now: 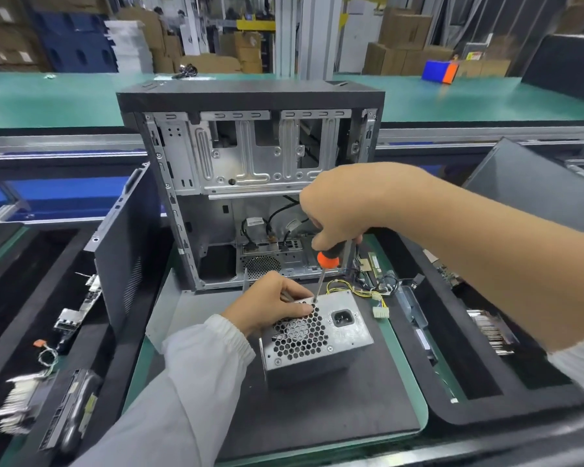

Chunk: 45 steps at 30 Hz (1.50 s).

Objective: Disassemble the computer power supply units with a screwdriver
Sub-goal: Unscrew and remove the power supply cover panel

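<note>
PSU sat on the dark mat, near centre of the bench, fan-grille face tilted up toward the camera, its wire bundle trailing off to the far right. Open case stood upright just beyond it.

Right hand gripped the screwdriver high on the handle, fingers curled round it; only the orange collar and the shaft showed below the fist. The shaft ran down and slightly left, its tip landing at the far edge of the grille face, apparently on a screw there, though the screw head itself was too small to make out.

Left hand rested on the PSU's far-left corner, fingers bent and pressed down close together on the housing, fingertips right beside the tip.

Judgement: loosening a cover screw, early in the strip-down; other screws on that face looked still seated.

To do it well:
- bring the shaft square to the screw before turning; its lean invites cam-out
- press down firmly while breaking the screw loose
- keep the left hand's weight on the housing so the tilted box cannot rock
- ease the fingertips back from the tip in case it slips
</note>
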Tool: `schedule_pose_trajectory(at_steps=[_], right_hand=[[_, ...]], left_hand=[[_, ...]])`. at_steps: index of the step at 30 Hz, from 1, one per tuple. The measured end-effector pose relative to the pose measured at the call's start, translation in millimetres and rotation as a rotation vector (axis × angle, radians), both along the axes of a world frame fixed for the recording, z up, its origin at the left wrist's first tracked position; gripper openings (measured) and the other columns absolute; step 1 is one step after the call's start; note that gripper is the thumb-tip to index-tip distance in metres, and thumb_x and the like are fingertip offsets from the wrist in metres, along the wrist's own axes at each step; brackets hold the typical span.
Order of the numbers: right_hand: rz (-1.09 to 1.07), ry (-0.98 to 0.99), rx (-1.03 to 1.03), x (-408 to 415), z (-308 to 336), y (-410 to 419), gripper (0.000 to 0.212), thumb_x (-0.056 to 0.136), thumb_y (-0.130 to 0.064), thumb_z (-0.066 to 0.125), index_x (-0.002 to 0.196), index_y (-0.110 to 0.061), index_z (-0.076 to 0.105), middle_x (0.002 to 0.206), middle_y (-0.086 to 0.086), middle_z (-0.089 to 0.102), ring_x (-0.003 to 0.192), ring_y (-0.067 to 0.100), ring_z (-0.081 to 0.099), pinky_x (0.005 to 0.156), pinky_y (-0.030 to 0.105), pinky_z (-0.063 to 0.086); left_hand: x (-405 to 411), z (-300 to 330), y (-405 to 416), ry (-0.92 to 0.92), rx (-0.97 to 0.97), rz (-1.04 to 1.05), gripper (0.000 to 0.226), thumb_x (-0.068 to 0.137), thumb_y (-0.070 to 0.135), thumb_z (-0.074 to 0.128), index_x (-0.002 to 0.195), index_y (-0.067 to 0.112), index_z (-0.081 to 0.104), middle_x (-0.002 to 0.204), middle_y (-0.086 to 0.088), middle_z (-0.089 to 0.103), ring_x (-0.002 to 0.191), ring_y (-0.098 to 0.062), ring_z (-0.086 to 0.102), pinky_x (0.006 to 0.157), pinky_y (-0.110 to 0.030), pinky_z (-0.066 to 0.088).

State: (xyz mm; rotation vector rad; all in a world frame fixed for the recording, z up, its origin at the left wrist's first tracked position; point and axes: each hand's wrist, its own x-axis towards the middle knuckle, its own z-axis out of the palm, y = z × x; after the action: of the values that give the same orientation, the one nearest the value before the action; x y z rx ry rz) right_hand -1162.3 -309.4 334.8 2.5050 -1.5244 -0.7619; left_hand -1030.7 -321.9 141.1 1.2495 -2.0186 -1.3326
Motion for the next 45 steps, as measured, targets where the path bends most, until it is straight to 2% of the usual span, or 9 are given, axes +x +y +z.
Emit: schedule_pose_trajectory(at_steps=[8, 14, 19, 24, 30, 34, 37, 42, 45], right_hand=[[0.359, 0.343, -0.111, -22.6, 2.1, 1.6, 0.023, 0.086, -0.026, 0.061, 0.107, -0.023, 0.055, 0.102, 0.001, 0.056, 0.093, 0.025, 0.057, 0.075, 0.037, 0.047], [0.518, 0.485, -0.369, -20.6, -4.1, 1.3, 0.019, 0.089, -0.026, 0.062, 0.103, -0.014, 0.059, 0.098, 0.007, 0.060, 0.075, 0.028, 0.053, 0.059, 0.031, 0.039], [0.192, 0.118, -0.200, -7.4, 10.7, -9.2, 0.073, 0.074, -0.085, 0.035, 0.063, -0.013, 0.038, 0.064, 0.003, 0.049, 0.055, 0.017, 0.047, 0.046, 0.028, 0.034], [-0.091, 0.040, -0.153, -6.8, 16.2, -22.3, 0.071, 0.096, -0.064, 0.026, 0.065, -0.008, 0.058, 0.046, 0.001, 0.061, 0.053, 0.015, 0.055, 0.051, 0.028, 0.036], [0.179, -0.149, 0.037, -11.5, 25.4, -32.3, 0.025, 0.090, -0.030, 0.062, 0.112, -0.022, 0.053, 0.090, -0.006, 0.049, 0.079, 0.017, 0.055, 0.068, 0.035, 0.046], [-0.073, -0.282, 0.180, -13.7, 23.8, -33.2, 0.058, 0.080, -0.066, 0.058, 0.106, -0.015, 0.052, 0.083, 0.006, 0.066, 0.060, 0.021, 0.070, 0.054, 0.032, 0.056], [-0.074, -0.136, -0.129, -8.6, 14.0, -33.0, 0.073, 0.089, -0.071, 0.029, 0.082, -0.004, 0.056, 0.049, 0.008, 0.064, 0.049, 0.021, 0.066, 0.047, 0.027, 0.044], [0.070, -0.249, 0.076, -11.8, 22.3, -37.1, 0.016, 0.100, -0.027, 0.044, 0.108, -0.015, 0.052, 0.093, 0.007, 0.063, 0.066, 0.017, 0.064, 0.060, 0.030, 0.051], [0.069, -0.339, 0.267, -16.5, 37.6, -31.9, 0.023, 0.090, -0.023, 0.063, 0.110, -0.028, 0.053, 0.103, 0.003, 0.057, 0.074, 0.016, 0.063, 0.065, 0.031, 0.054]], left_hand=[[-9.5, 14.8, 1.2, -0.305, -0.221, -0.099, 0.036, 0.092, 0.021, 0.066, 0.127, 0.021, 0.064, 0.110, 0.005, 0.067, 0.097, -0.002, 0.060, 0.092, -0.025, 0.048], [-19.4, -1.1, 7.6, -0.083, -0.249, 0.070, 0.021, 0.096, 0.028, 0.059, 0.112, 0.025, 0.074, 0.074, 0.011, 0.065, 0.060, 0.002, 0.056, 0.061, -0.019, 0.044], [-24.0, -9.7, 10.2, 0.132, -0.275, 0.202, 0.014, 0.092, 0.012, 0.066, 0.095, 0.019, 0.078, 0.087, 0.018, 0.073, 0.090, 0.001, 0.067, 0.087, -0.018, 0.050], [-22.7, -14.2, 4.0, 0.171, -0.238, 0.223, 0.013, 0.091, 0.011, 0.067, 0.094, 0.017, 0.078, 0.088, 0.014, 0.075, 0.090, -0.003, 0.069, 0.090, -0.023, 0.053], [-18.5, -9.9, 0.4, 0.434, -0.106, 0.162, 0.020, 0.099, 0.007, 0.053, 0.106, 0.010, 0.072, 0.098, -0.006, 0.076, 0.095, -0.024, 0.072, 0.090, -0.031, 0.055], [-21.1, -9.5, 0.8, 0.448, -0.074, 0.201, 0.022, 0.099, 0.005, 0.052, 0.095, 0.011, 0.073, 0.092, -0.008, 0.076, 0.090, -0.025, 0.072, 0.084, -0.027, 0.056], [-22.8, -7.1, 1.7, 0.453, -0.064, 0.193, 0.020, 0.099, 0.004, 0.052, 0.095, 0.009, 0.071, 0.091, -0.009, 0.076, 0.089, -0.025, 0.073, 0.081, -0.027, 0.056], [-27.2, -1.3, 8.0, 0.485, -0.116, 0.182, 0.020, 0.100, 0.006, 0.049, 0.103, 0.011, 0.069, 0.092, -0.007, 0.076, 0.091, -0.020, 0.073, 0.077, -0.026, 0.058], [-29.9, -3.1, 11.7, 0.471, -0.139, 0.201, 0.020, 0.100, 0.006, 0.049, 0.098, 0.008, 0.069, 0.088, -0.008, 0.075, 0.089, -0.020, 0.072, 0.078, -0.029, 0.058]])
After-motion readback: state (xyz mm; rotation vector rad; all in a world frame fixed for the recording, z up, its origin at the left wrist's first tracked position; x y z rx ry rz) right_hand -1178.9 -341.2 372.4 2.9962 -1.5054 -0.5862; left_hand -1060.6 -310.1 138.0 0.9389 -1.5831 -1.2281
